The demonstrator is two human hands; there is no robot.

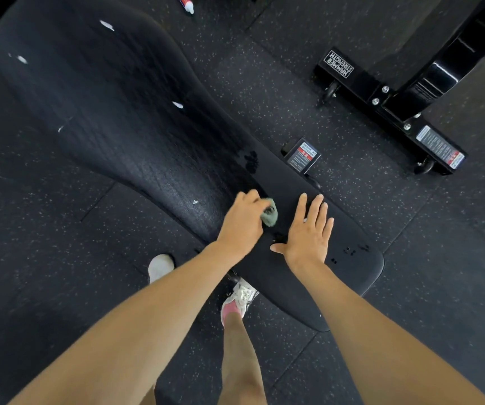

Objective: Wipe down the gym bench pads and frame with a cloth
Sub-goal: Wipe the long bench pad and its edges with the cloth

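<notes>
A black gym bench runs from the upper left to the lower right. Its long back pad (98, 106) shows small tears, and its seat pad (352, 276) lies nearest me. My left hand (242, 225) grips a bunched pale green cloth (270, 216) and presses it on the seat pad close to the gap between the two pads. My right hand (308, 233) lies flat on the seat pad, fingers spread, just right of the cloth. Dark wet spots (251, 162) mark the pad beyond the hands. Most of the bench frame is hidden under the pads.
A black machine base (381, 106) with small wheels and labels stands on the speckled rubber floor at the upper right. A labelled frame foot (304, 154) sticks out beside the bench. A spray bottle (187, 2) stands at the top edge. My shoes (241, 296) are under the bench.
</notes>
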